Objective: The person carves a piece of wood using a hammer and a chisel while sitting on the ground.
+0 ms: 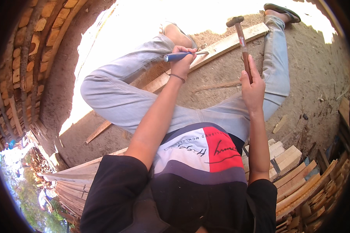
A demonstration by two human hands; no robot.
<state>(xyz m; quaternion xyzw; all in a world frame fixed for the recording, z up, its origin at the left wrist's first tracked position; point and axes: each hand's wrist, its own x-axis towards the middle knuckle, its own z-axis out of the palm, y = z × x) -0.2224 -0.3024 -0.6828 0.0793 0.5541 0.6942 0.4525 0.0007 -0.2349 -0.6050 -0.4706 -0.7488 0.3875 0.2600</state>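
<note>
My left hand (181,64) is closed round the blue handle of a chisel (177,56). The chisel's metal blade reaches right, with its tip at the top face of a long wooden plank (226,43). Whether the tip touches the wood, I cannot tell. In my right hand (253,90) is a hammer (242,42), gripped by its brown wooden handle with the dark head raised up and to the right of the chisel. The plank runs slantwise between my legs, from under my left leg to beside my right shin.
Stacked timber (287,165) lies behind me on the right, and more boards (76,182) at the left. A brick-like wall (31,50) rises at the far left. A thin wood strip (98,131) and small scraps lie on the dirt floor (214,99). Bright sunlight washes out the far ground.
</note>
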